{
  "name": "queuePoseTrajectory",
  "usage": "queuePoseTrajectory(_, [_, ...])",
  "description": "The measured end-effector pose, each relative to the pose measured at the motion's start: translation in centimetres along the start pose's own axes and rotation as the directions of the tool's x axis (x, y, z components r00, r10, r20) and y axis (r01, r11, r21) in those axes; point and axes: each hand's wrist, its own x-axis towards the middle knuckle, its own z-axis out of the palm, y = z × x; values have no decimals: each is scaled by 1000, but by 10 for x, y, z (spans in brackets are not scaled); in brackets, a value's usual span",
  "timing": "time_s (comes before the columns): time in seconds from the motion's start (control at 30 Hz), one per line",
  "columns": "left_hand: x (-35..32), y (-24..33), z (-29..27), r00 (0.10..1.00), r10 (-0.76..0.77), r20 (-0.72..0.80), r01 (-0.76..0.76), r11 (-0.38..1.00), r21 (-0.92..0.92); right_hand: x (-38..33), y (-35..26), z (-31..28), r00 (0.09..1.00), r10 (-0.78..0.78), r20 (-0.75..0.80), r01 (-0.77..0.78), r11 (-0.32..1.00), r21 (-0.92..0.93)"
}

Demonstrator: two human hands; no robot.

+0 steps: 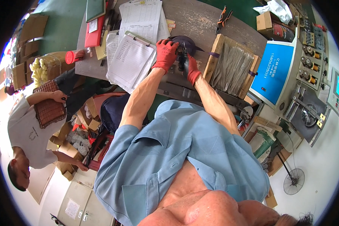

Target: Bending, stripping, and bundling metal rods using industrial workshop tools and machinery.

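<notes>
Worn and pale-scuffed, a grey-brown worktable (199,17) was pictured in a crowded workshop, where a small dark object (182,56) was framed between two gloved hands toward the table's near side, just short of a dark purple item (191,44). At the object's left, the red-gloved left hand (165,54) was seen with fingers bent; at its right, the red-and-black right hand (191,68) was curled inward. Whether either was clenched on the object could not be told, dark being set against dark. Paper sheets (130,62) were spread beside the left wrist; to the right, thin metal rods (231,67) were packed in a wooden tray (213,52). A slip was judged possible if the object was unevenly supported; sheets could be dragged by the left forearm, or rods snagged by a right-hand swing.
</notes>
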Motion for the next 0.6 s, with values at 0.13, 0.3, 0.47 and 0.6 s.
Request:
queuePoseTrajectory(0.13, [-5,-2,-7,1000,3,-12,-3,1000,6,-8,-3,14,995,92,26,-94,992,88])
queuePoseTrajectory(0.3, [-5,-3,-10,999,-8,-43,7,1000,-25,-26,-20,28,993,105,49,-111,984,140])
queuePoseTrajectory(0.47, [-4,-3,-10,999,5,-41,-6,1000,-22,-35,-30,35,992,120,26,-122,982,143])
queuePoseTrajectory(0.6, [-4,-2,-10,999,-3,-35,1,999,-39,-35,-28,34,994,97,44,-102,986,132])
